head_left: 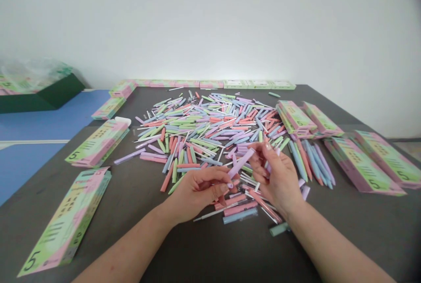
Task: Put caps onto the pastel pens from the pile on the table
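Note:
My left hand (204, 186) is closed round the lower end of a light purple pen barrel (241, 163), which slants up to the right. Just right of it, my right hand (278, 175) has its fingers curled by the barrel's upper end, gripping another purple pen piece (269, 168) partly hidden by the fingers. Beneath both hands lie loose pink pen parts (238, 209), a blue tube (240, 215) and thin white refills (210, 215). Beyond them spreads a large heap of pastel pen parts (210, 121) in purple, green, blue and coral.
Flat printed boxes (66, 221) lie along the table's left side, with more stacks (365, 164) at the right and a row (210, 84) along the back. Several pens (315, 160) lie side by side near the right stacks. A dark green bin (42, 94) stands at far left.

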